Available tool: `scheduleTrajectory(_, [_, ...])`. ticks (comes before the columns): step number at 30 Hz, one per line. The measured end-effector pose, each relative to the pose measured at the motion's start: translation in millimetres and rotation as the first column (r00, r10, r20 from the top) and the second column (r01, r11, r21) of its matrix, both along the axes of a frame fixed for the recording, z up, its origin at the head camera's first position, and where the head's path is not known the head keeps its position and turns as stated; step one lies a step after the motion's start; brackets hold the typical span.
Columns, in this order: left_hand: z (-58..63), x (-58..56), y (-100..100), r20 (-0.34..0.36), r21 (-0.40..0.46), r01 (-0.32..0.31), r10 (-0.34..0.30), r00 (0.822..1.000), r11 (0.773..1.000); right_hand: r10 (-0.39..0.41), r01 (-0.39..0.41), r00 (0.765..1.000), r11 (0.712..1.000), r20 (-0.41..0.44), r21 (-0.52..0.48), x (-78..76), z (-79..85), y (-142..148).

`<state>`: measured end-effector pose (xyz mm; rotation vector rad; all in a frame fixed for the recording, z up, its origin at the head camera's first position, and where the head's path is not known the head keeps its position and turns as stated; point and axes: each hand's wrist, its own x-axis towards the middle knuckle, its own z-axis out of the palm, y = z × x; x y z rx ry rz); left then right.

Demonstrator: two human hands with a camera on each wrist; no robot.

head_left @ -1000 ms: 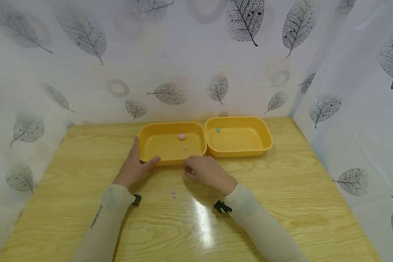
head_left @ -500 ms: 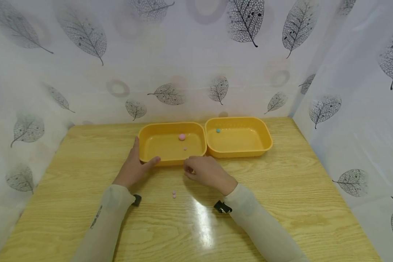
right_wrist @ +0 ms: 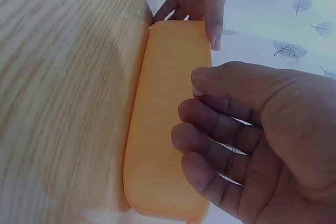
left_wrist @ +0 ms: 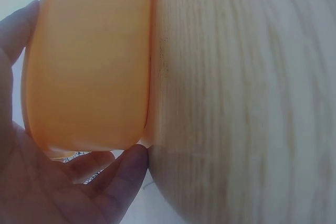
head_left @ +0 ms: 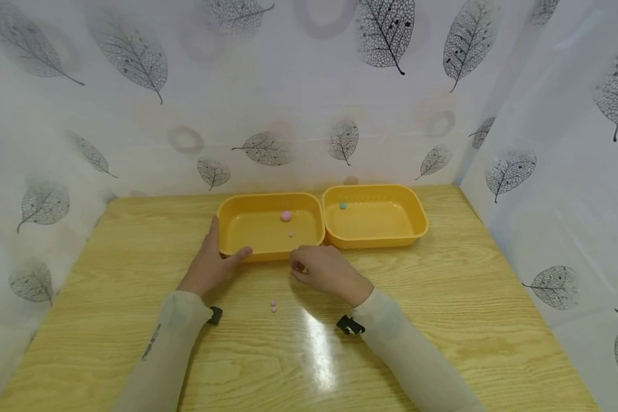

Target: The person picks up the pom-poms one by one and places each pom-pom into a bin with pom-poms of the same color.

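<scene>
- Your left hand (head_left: 210,262) grips the left tray (head_left: 252,232) at its near left corner, thumb over the near rim, fingers round the end.
- Your right hand (head_left: 329,269), fingers curled, hovers by that tray's near right corner; it seems to pinch a pale pink bead (right_wrist: 197,91) between thumb and index finger.
- Done, by the look of it: a larger pink ball (head_left: 285,216) and one small bead (head_left: 290,234) lie in the left tray's right half; a blue ball (head_left: 343,206) lies near the far left corner of the right tray (head_left: 386,222).
- Seemingly left: the bead in your pinch, plus two loose pink beads (head_left: 274,309) between your forearms, nearer the trays than the near edge of the worktop (head_left: 226,360).
</scene>
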<state>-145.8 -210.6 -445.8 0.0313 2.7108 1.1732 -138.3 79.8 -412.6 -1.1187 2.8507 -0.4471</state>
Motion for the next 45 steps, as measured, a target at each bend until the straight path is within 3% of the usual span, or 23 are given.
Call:
scheduleTrajectory(37, [-3.6, -2.2, -1.1, -0.002, 0.024, -0.002, 0.002, 1.0, 1.0, -0.023, 0.022, 1.0, 0.999, -0.018, -0.023, -5.4, 2.7, 7.7])
scheduleTrajectory(45, [-4.9, -2.6, -2.0, -0.001, 0.031, -0.005, 0.005, 1.0, 0.999, -0.01, -0.011, 0.993, 0.985, -0.119, -0.17, -4.8, 9.4, 6.7])
